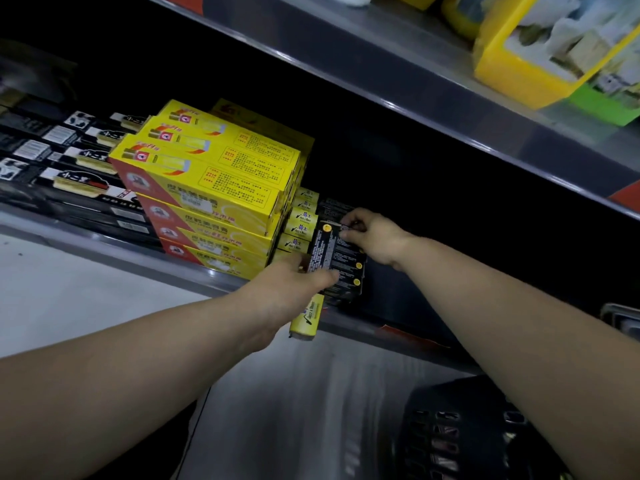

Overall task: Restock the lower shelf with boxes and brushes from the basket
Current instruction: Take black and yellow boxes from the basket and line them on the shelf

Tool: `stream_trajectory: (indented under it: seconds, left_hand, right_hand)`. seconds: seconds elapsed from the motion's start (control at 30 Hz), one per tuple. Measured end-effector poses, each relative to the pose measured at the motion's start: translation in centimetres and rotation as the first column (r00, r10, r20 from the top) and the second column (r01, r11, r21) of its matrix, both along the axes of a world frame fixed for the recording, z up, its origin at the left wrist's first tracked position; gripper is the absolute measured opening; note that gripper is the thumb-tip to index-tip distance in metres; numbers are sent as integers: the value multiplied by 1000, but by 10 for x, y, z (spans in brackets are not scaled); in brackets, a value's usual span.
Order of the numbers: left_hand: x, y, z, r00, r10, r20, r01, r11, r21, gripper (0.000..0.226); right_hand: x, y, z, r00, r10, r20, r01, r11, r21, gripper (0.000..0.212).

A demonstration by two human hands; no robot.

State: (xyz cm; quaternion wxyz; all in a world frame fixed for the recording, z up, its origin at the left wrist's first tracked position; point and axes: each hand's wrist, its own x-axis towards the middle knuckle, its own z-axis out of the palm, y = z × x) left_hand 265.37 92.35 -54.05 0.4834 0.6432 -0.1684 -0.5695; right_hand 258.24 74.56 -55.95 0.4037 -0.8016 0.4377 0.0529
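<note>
Small black boxes (337, 252) with yellow dots stand stacked on the lower shelf (194, 271), right of a row of small yellow-and-black boxes (300, 221). My right hand (372, 237) pinches the far end of the top black box. My left hand (294, 289) grips the near end of that stack, and a small yellow box (306, 318) sticks out from under this hand over the shelf's front edge. The dark plastic basket (460, 434) sits low at the right, its contents hidden.
Large yellow-and-red boxes (207, 178) are piled to the left of the small ones. Packaged brushes (79, 168) lie in rows at the far left. An upper shelf (415, 109) overhangs, carrying yellow and green packages (540, 53). Dark open shelf space lies right of the black boxes.
</note>
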Motion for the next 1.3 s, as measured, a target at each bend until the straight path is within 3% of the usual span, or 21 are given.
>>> stream_trajectory:
  seconds: [0.07,0.17,0.3,0.47,0.6,0.67,0.77,0.87,0.9,0.97,1.3]
  left_hand:
    - [0,1,-1,1000,6,31,-5,999,-41,56]
    - [2,1,0,996,26,91,-19,997,-72,54]
    - [6,0,2,991,33,126,-22,996,-90,35]
    - [7,-2,4,992,-15,128,35,988,-150,60]
    - [7,-1,2,993,-28,117,48,984,-174,74]
    - [8,0,-1,978,-61,202,90,987,-136,75]
    - [12,1,-5,860,-171,481,235,969,-76,63]
    - [11,2,-9,502,-382,776,477,871,120,59]
    - [10,3,-10,399,-444,802,526,828,196,61]
    - [8,3,-13,293,-533,794,564,767,306,62]
    - [8,0,-19,245,-548,800,549,758,351,63]
  right_hand:
    - [0,3,4,999,23,-43,-24,999,-29,28]
    - [1,5,23,916,205,-345,-308,910,-279,44]
    - [3,18,70,822,493,-287,-550,818,-170,81]
    - [-13,32,98,758,587,-285,-652,696,-299,44]
    - [-36,12,101,804,458,-379,-583,734,-350,38]
    - [-44,-2,96,852,375,-366,-504,778,-375,34]
    - [-39,-16,83,903,284,-322,-406,809,-425,36]
    - [-21,-23,65,911,231,-342,-379,797,-470,37]
    - [-14,-25,59,916,213,-340,-363,800,-478,36]
    - [-3,-26,45,921,204,-331,-347,815,-465,34]
    - [4,-20,9,834,280,-476,-447,848,-285,52]
